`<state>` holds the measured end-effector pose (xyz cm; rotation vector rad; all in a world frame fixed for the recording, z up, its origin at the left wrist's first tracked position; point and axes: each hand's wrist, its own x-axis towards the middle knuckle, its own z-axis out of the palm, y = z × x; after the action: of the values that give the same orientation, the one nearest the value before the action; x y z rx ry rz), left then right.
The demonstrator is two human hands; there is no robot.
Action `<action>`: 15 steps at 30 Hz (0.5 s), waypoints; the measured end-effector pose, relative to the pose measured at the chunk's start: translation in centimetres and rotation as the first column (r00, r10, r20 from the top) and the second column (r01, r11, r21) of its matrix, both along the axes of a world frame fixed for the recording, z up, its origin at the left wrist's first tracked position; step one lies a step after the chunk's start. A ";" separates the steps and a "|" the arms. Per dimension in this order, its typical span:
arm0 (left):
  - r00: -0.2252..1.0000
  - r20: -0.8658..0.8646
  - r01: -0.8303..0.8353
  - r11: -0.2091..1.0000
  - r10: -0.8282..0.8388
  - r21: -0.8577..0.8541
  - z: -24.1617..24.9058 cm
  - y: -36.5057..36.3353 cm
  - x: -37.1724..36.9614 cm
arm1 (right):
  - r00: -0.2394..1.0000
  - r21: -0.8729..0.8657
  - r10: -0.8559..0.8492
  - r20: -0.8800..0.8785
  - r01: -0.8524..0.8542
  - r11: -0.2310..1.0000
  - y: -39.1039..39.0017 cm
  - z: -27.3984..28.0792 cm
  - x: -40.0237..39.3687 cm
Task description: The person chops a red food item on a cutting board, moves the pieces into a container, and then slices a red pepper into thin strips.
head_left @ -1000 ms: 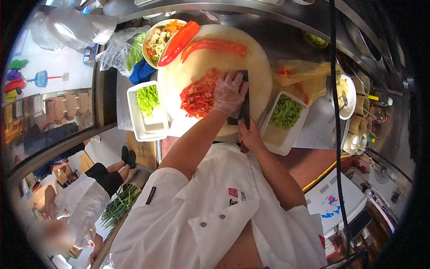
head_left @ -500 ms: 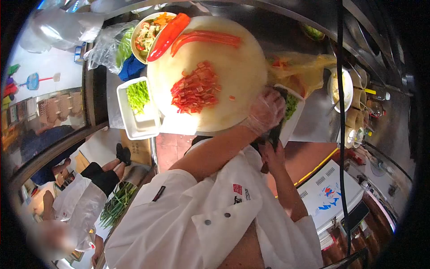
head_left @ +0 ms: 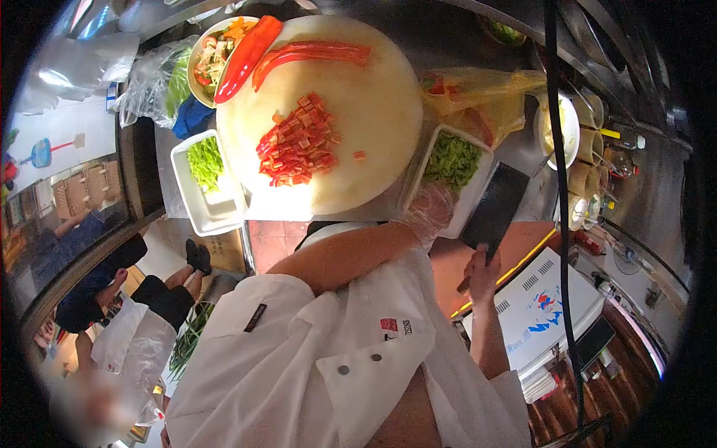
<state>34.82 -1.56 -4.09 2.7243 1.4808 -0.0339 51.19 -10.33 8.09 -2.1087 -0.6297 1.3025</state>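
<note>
My right hand (head_left: 482, 270) grips the handle of a cleaver (head_left: 497, 205), its broad dark blade angled up beside the tray's right side. In a clear plastic glove, my left hand (head_left: 431, 210) is at the near end of a white tray (head_left: 472, 198) with chopped greens (head_left: 452, 160). Its fingers look curled; whatever lies beneath them is hidden. A heap of diced red pepper (head_left: 299, 145) sits on the round cutting board (head_left: 373, 104), with one loose piece to its right. Two long red pepper pieces (head_left: 314, 54) lie along the board's far edge.
Left of the board stands another white tray (head_left: 183, 175) with cut green pieces. Behind it are a bowl of mixed vegetables (head_left: 200, 52) and a blue cloth (head_left: 196, 116). A yellow plastic bag (head_left: 485, 101) lies at right. A black cable (head_left: 559, 179) hangs down. A person (head_left: 142, 328) is at lower left.
My left hand has come away from the cleaver and moved to the near end of the greens tray. The cleaver has swung out to the right, uncovering the greens. The whole view has shifted slightly.
</note>
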 end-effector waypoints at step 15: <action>0.872 -0.406 0.476 0.666 -0.272 0.575 -4.2 1.5 -10.3 | 0.998 -0.061 -0.007 0.064 0.011 0.998 3.3 2.2 0.8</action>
<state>24.50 -0.10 -8.32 3.7332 1.0612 0.1137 52.00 -7.03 10.27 -2.2076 -0.6128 1.2693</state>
